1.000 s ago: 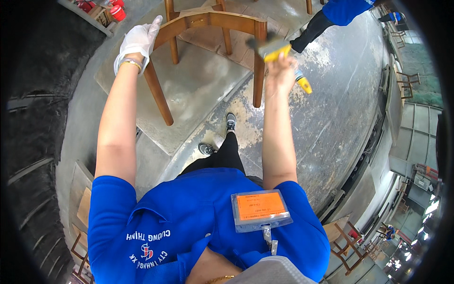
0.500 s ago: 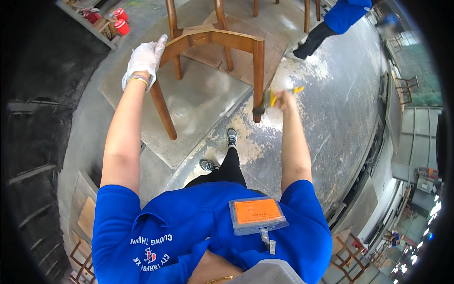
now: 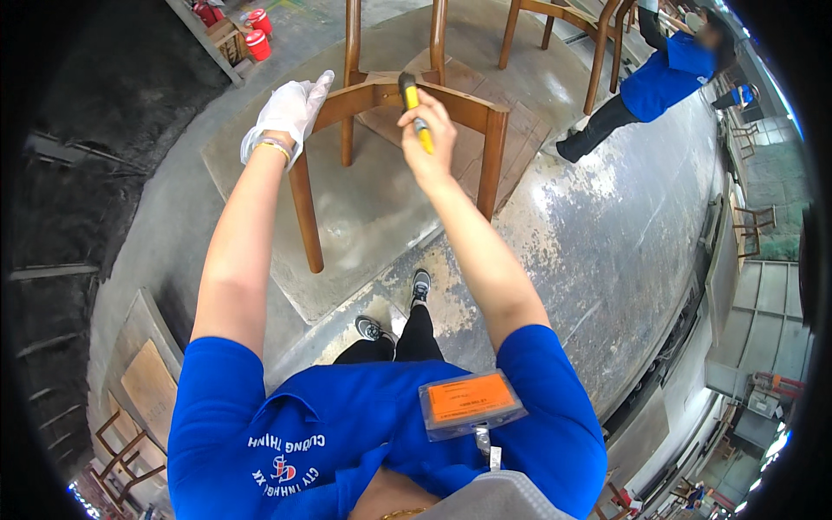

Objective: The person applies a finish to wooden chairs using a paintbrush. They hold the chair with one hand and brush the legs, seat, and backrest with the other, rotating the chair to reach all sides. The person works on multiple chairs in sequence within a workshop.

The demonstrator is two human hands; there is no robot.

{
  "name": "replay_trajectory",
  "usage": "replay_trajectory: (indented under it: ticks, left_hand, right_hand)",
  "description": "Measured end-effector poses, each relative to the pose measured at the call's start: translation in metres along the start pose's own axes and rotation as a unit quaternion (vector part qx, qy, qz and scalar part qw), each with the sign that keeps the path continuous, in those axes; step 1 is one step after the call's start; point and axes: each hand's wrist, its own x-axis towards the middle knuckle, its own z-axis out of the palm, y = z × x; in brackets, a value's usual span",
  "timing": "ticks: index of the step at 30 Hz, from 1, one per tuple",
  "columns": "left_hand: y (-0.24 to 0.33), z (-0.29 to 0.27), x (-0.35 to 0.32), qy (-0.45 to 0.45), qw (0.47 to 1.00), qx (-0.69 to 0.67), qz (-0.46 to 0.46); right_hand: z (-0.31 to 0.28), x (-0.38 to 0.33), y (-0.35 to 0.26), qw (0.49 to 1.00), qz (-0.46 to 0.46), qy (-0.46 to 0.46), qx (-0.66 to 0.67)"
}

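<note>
A brown wooden chair frame (image 3: 421, 95) without a seat stands in front of me, its near legs pointing down toward my feet. My left hand (image 3: 288, 111), in a white glove, is closed around the left corner of the frame. My bare right hand (image 3: 431, 134) grips a paintbrush (image 3: 410, 97) with a yellow handle and a dark head. The brush head is over the middle of the near rail; whether it touches the wood I cannot tell. To the right of it stands the near right leg (image 3: 493, 165).
Worn boards (image 3: 251, 186) lie on the floor beneath the chair. Another wooden chair (image 3: 598, 52) stands farther back, beside a person in a blue shirt (image 3: 663, 82). Red containers (image 3: 258, 45) sit at the far left. More chair frames (image 3: 754, 230) are along the right side.
My right hand has carried the brush from the lower right leg up and left to the near rail. The left hand keeps its hold on the corner. The view has shifted slightly.
</note>
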Motion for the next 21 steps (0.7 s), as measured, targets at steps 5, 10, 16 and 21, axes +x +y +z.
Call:
replay_trajectory:
  ticks: [5, 10, 16, 21]
  left_hand:
    - [0.002, 0.006, 0.004, 0.054, 0.998, 0.016, 0.021]
    - [0.005, 0.007, 0.010, 0.013, 1.000, 0.001, 0.001]
    - [0.009, 0.014, 0.013, 0.065, 0.996, 0.028, 0.053]
    - [0.012, 0.015, 0.009, 0.081, 0.994, 0.013, 0.070]
  right_hand:
    - [0.016, 0.001, 0.036, 0.997, 0.001, 0.005, -0.082]
    - [-0.054, -0.013, 0.010, 0.979, -0.044, 0.100, -0.172]
    - [-0.078, -0.031, -0.025, 0.968, -0.055, 0.152, -0.194]
    - [0.001, -0.018, 0.010, 0.979, 0.025, 0.114, -0.169]
